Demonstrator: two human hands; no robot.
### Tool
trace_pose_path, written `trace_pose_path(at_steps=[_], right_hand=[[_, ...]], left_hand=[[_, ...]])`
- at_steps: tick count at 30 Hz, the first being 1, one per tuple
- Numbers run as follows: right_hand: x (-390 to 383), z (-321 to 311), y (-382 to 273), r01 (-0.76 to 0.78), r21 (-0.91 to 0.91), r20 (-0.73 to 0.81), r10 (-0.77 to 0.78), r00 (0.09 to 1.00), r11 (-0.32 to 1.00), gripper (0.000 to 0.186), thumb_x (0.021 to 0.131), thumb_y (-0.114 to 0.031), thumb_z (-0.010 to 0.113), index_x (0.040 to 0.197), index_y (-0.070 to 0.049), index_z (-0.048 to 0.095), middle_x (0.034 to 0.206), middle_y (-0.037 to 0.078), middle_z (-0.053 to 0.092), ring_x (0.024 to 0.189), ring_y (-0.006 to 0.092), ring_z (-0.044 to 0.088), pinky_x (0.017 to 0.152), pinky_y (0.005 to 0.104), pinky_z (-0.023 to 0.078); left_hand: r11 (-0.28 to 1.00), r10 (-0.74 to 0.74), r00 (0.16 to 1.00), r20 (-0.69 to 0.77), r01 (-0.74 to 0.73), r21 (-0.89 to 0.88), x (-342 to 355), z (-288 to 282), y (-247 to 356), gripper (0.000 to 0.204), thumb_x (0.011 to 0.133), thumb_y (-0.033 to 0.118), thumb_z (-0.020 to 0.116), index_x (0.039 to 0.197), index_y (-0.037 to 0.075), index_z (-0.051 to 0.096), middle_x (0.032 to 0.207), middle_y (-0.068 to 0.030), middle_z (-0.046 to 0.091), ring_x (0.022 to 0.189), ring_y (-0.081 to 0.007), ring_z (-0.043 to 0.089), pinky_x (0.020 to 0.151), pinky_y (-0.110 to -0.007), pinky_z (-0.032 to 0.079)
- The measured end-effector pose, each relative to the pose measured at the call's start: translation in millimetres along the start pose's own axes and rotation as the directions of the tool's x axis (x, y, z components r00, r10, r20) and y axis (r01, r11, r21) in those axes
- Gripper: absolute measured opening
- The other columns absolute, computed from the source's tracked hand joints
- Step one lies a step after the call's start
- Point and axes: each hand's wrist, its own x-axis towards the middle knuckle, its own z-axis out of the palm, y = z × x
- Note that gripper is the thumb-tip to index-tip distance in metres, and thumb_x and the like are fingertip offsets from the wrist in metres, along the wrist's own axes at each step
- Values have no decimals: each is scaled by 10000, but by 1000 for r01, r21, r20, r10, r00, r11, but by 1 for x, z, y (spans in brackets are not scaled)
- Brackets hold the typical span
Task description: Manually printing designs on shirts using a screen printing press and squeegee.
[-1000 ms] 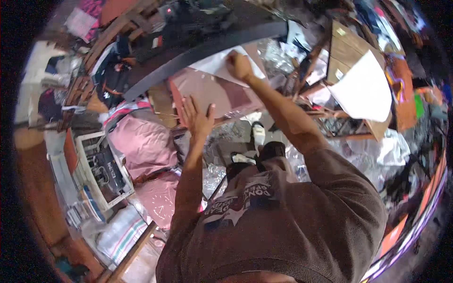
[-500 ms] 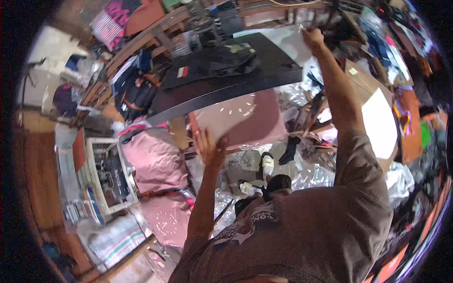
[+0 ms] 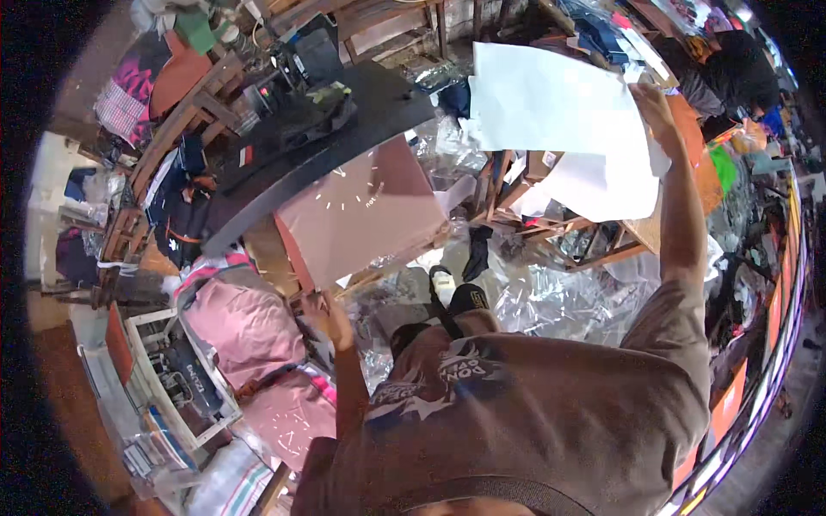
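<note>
My right hand (image 3: 654,110) is closed on the right edge of a large white sheet (image 3: 551,99), which hangs over another white sheet (image 3: 607,185) on the wooden stand at the right. My left hand (image 3: 329,318) is open, its fingers apart, beside the near left corner of a flat pink panel (image 3: 361,215) printed with white clock-like marks. That panel lies partly under the edge of a black tabletop (image 3: 387,103), where a dark cloth (image 3: 323,116) rests.
Bundled pink fabric pieces (image 3: 245,322) sit at the left, beside a white-framed machine (image 3: 185,378). Crumpled clear plastic (image 3: 551,297) covers the floor around my feet. A wooden bench (image 3: 387,26) stands at the back; orange panels (image 3: 727,400) line the right side.
My right hand has brought the white sheet rightward, from behind the black tabletop to above the wooden stand. My left hand has slid off the pink panel toward its near left corner. The view has turned right.
</note>
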Motion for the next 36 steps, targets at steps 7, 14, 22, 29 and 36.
trace_pose_path(at_steps=[7,14,22,29,36], right_hand=[[-9,-49,123,181,-393,-136,-251,958,902,303,919,-273,587,1064,-12,641,905,88,668,836,202,617,762,317,475],[-7,-29,99,-27,-679,-319,-262,911,734,382,890,-396,621,1014,-36,657,925,146,677,848,274,645,734,380,492],[-238,253,-120,45,42,307,-56,950,998,400,965,-353,511,1138,-2,589,898,37,622,839,114,573,750,288,463],[-221,395,19,-541,411,554,270,788,734,412,883,-296,670,921,114,646,755,138,679,621,210,660,537,280,520],[-205,371,25,255,-121,307,-208,929,959,285,884,-235,634,852,45,676,730,109,678,619,186,657,533,298,516]], left_hand=[[668,-504,725,470,672,-320,42,23,-40,441,882,390,617,1207,109,516,1058,-58,584,877,-169,597,680,-315,514],[781,-609,788,92,616,-103,26,30,38,399,838,375,669,1140,137,564,975,-19,609,881,-156,607,714,-347,503],[440,-665,709,235,626,-644,19,13,45,254,856,268,680,1084,191,599,783,81,528,719,-102,544,665,-306,457],[411,-684,666,297,688,-598,25,16,37,206,843,245,703,1017,196,605,768,64,536,664,-78,514,705,-296,455],[544,-581,763,282,622,-563,5,4,75,251,873,270,627,1079,133,585,935,15,605,769,-126,580,775,-346,478]])
